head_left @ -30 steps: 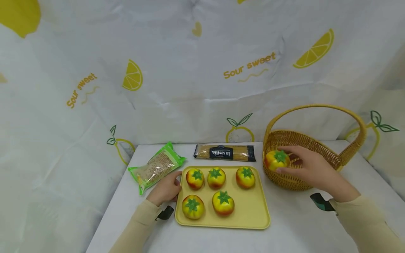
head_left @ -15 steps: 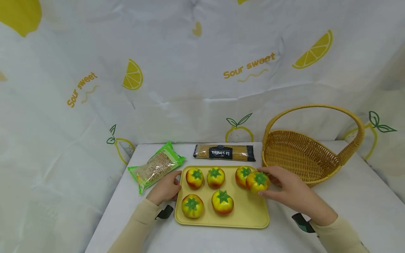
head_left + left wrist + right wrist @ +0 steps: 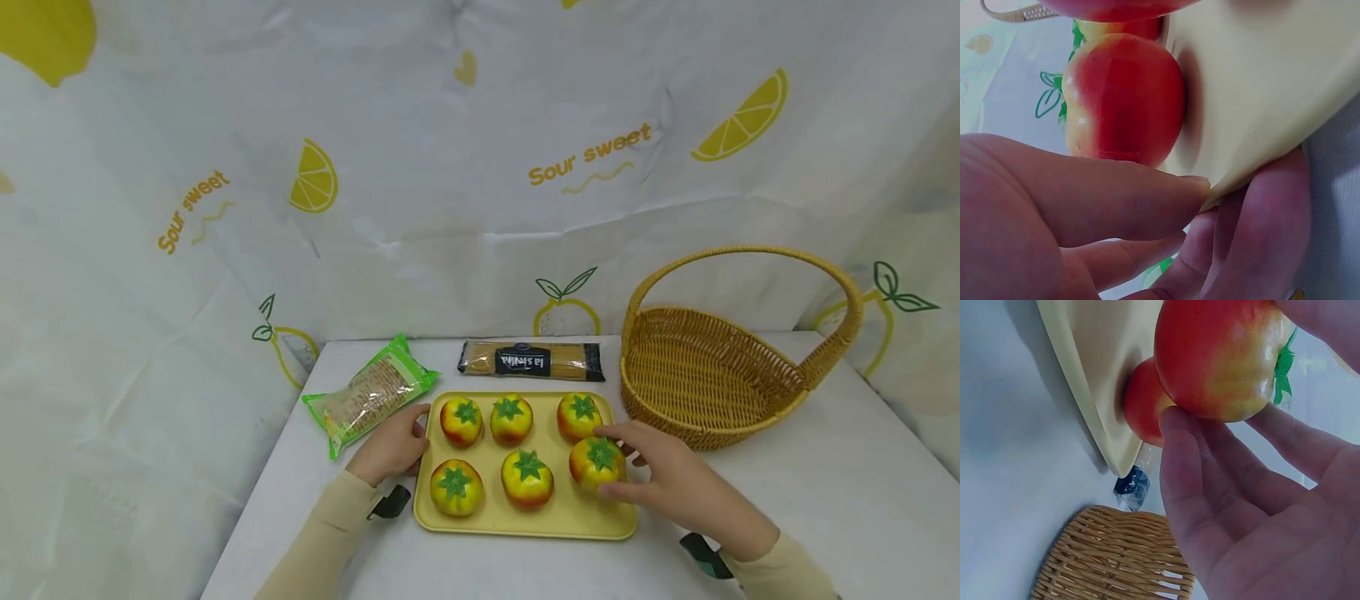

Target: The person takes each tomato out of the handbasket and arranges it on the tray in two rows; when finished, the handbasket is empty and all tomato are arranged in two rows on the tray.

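A smooth, rounded-rectangular yellow tray [image 3: 600, 521] of matte plastic lies at lower centre of the head view on a white surface [image 3: 825, 467]. It carries six glossy, round artificial tomatoes, shaded red to yellow with green star-shaped calyxes, in two rows of three. The right hand [image 3: 675, 479] reaches in from the lower right, forearm in a beige sleeve, its grip closed round the held tomato [image 3: 596, 462] at the right end of the near row; fingers and thumb curl about the fruit's sides, as the right wrist view also shows [image 3: 1222, 356]. Whether the fruit rests fully on the tray cannot be told. The left hand [image 3: 393, 446] lies at the tray's left edge, its grip pinching the rim between thumb above and fingers beneath, seen close in the left wrist view [image 3: 1116, 206]. A woven wicker basket [image 3: 705, 375] with an arched handle stands right of centre. A clear packet of spaghetti [image 3: 531, 360] with a dark label lies just behind the tray, and a green-edged packet [image 3: 371, 396] lies at left.
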Demonstrator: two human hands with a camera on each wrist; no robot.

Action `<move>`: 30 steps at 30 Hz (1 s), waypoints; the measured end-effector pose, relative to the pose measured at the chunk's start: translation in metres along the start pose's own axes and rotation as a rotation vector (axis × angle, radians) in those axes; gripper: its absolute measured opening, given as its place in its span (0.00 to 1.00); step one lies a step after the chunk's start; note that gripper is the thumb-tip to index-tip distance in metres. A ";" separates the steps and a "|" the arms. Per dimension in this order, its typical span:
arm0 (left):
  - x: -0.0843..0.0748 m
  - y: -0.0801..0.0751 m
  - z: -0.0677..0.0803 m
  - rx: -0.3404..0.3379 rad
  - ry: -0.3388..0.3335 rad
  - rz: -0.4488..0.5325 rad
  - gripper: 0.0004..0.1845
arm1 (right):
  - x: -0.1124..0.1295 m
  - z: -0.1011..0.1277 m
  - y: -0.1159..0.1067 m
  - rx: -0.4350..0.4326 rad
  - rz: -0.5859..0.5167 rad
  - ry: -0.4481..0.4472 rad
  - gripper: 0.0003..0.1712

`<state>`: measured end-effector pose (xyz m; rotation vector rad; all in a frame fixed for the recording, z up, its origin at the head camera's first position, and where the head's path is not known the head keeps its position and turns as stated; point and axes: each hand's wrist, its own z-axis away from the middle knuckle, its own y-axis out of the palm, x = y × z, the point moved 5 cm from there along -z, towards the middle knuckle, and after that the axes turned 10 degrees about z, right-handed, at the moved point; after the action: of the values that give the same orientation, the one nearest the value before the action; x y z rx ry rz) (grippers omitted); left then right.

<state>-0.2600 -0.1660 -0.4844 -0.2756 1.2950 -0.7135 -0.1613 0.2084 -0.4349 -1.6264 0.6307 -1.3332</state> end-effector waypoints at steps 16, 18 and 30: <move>-0.001 0.000 0.001 -0.005 -0.004 -0.001 0.32 | -0.001 0.003 0.016 0.031 0.033 -0.036 0.43; -0.001 0.000 0.001 -0.007 -0.010 -0.004 0.32 | -0.001 0.003 0.017 0.039 0.039 -0.026 0.44; -0.005 -0.001 0.003 -0.001 -0.006 -0.006 0.32 | -0.005 0.003 0.017 0.071 0.062 0.024 0.48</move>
<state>-0.2584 -0.1646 -0.4791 -0.2826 1.2891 -0.7165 -0.1571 0.2055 -0.4518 -1.5244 0.6366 -1.3175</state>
